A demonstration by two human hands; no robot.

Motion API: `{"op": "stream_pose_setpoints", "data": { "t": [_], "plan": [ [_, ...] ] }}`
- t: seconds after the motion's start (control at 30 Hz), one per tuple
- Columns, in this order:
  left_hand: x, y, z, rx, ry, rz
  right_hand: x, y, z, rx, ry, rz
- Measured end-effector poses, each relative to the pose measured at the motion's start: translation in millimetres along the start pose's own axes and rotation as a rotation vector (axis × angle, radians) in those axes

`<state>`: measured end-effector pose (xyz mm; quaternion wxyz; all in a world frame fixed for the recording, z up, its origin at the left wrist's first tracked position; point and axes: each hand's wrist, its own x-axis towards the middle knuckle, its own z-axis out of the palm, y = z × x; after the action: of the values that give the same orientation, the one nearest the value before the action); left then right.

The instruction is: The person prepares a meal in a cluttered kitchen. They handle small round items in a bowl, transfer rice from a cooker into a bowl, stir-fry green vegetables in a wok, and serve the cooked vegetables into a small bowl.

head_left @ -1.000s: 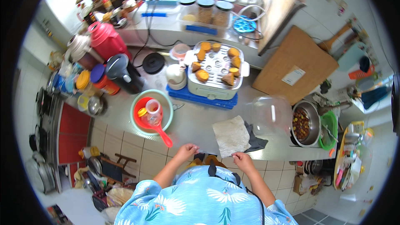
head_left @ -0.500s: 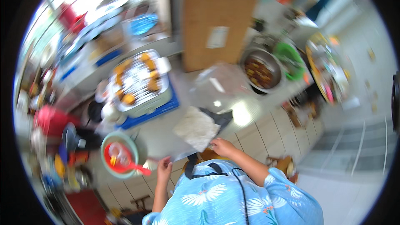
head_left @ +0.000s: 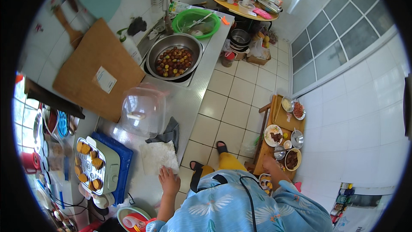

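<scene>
Since orange chunks [head_left: 97,163] already sit on steamer [head_left: 110,169] toward back edge of bench [head_left: 189,111], that bit looks done — clear lid [head_left: 143,109] lies off it. Pale cloth [head_left: 159,158] by front edge, left hand [head_left: 170,183] on or just over it, fingers spread. Brown pieces [head_left: 174,61] in steel bowl [head_left: 195,53] toward far end, none on steamer. Tiled floor [head_left: 240,107] between bench and low table [head_left: 301,125] — room to turn. Right hand [head_left: 270,163] at table's near edge, beside metal bowl [head_left: 279,152]; can't tell grip.

The metal surface [head_left: 184,103] is carrying a pale cloth [head_left: 159,158], a dark cloth [head_left: 171,132], a clear lid [head_left: 143,111] and a blue base [head_left: 125,163], with a green basin [head_left: 207,33] sitting farther along.
</scene>
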<state>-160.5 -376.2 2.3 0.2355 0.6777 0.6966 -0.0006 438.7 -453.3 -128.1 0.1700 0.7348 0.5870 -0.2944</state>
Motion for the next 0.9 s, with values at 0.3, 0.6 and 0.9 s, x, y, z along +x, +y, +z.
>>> {"op": "stream_pose_setpoints", "data": {
  "t": [0.3,0.6,0.9],
  "plan": [
    [25.9,15.2,-12.1,0.117,-0.286,-0.176,-19.7,-1.0,-2.2,0.455,-0.274,0.264],
    [-8.6,69.3,20.2,0.069,0.085,-0.442,69.5,-5.6,-125.2,1.103,-0.217,0.308],
    [-207.3,149.7,111.8,-0.132,-0.071,-0.931,119.1,79.6,-103.9,0.646,-0.407,0.268]
  ]
}}
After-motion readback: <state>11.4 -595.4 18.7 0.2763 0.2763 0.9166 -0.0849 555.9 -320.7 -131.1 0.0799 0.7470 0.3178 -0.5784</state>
